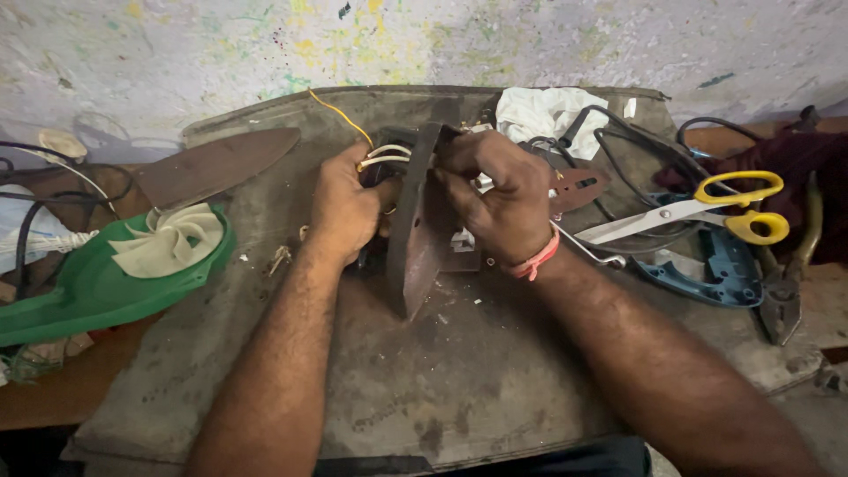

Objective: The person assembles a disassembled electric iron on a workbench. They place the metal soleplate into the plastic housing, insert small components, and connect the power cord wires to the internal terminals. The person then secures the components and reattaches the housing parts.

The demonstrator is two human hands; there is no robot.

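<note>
Rusty soleplate (pixel 415 238) is held on edge by both hands, left (pixel 346 208) and right (pixel 495 199) (fingers closed on it); white wires (pixel 385 156) are not yet joined.

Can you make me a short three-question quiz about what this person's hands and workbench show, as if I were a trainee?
1. True or false: the iron soleplate stands on its edge between both hands.
2. Which handle colour do the scissors have? A red, B yellow, C black.
3. Fill in: the white fan impeller lies in a ____ plastic housing.

Key:
1. True; the left hand and right hand grip it, beside white wires.
2. B.
3. Green.
</note>
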